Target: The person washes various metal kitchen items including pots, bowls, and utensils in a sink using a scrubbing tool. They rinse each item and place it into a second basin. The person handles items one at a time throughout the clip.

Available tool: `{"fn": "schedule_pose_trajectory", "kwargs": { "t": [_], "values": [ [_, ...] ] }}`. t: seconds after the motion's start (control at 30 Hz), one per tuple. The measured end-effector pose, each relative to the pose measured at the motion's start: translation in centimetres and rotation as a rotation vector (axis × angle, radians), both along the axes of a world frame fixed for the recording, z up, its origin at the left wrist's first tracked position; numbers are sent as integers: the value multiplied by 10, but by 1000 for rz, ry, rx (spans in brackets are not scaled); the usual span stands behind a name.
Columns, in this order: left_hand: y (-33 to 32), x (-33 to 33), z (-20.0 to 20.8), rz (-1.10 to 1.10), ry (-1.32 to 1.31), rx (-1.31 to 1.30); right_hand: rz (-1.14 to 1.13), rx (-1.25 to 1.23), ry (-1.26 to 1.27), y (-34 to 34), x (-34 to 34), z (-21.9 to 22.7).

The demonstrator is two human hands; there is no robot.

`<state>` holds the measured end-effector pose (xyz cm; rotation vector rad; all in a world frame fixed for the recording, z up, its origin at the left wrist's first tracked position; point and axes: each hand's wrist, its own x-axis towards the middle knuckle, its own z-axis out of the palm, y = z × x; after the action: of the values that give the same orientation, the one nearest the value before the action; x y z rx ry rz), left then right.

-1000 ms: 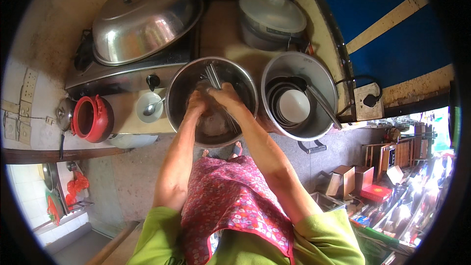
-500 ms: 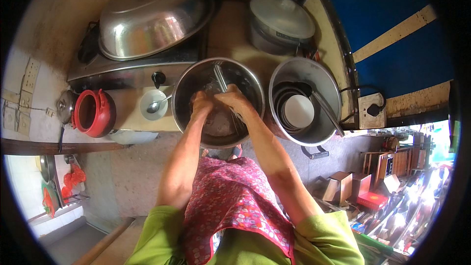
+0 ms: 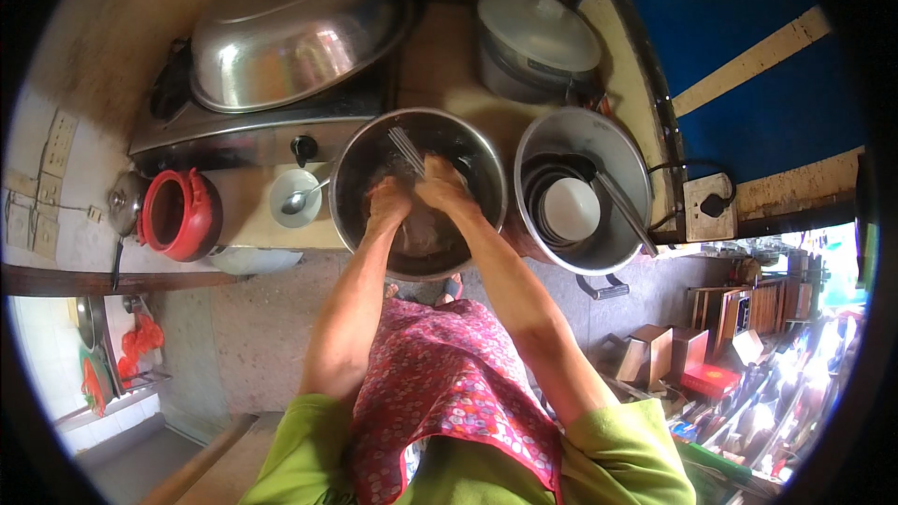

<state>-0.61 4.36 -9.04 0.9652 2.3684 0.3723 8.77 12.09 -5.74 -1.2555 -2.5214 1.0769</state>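
Both my hands are inside a round metal basin [image 3: 498, 164] of water at the counter's front edge. My right hand [image 3: 441, 187] is closed round a bundle of metal chopsticks [image 3: 405, 147], whose far ends point up and left toward the basin's back wall. Just left of it, my left hand [image 3: 388, 201] has its fingers curled down near the water, and what they hold is hidden. The chopsticks' near ends are covered by my right hand and wrist.
To the right, a large metal pot [image 3: 639, 159] contains nested bowls and a long-handled utensil. A white bowl with a spoon [image 3: 296, 201] and a red clay pot [image 3: 182, 215] stand at left. Behind are a domed lid [image 3: 299, 37] on the stove and a lidded cooker [image 3: 538, 37].
The chopsticks' far ends have swung to the left with my right hand. My left hand has shifted slightly right, remaining low in the basin.
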Motion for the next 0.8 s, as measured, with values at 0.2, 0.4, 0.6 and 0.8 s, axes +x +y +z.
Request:
{"fn": "schedule_pose_trajectory", "kwargs": {
  "t": [0.2, 0.4, 0.6, 0.8],
  "values": [
    [7, 0, -3, -71, -155, 25, -232, -225, -49, 4, -3, -5],
    [6, 3, 14, 200, -125, 34, -268, -34, 44, 4, -5, -20],
    [9, 0, 12, 362, -260, 317, -367, -507, 142, 21, -3, -65],
    [13, -13, -7, 271, -244, 268, -267, -674, 74, 22, -1, -36]
  ]
}}
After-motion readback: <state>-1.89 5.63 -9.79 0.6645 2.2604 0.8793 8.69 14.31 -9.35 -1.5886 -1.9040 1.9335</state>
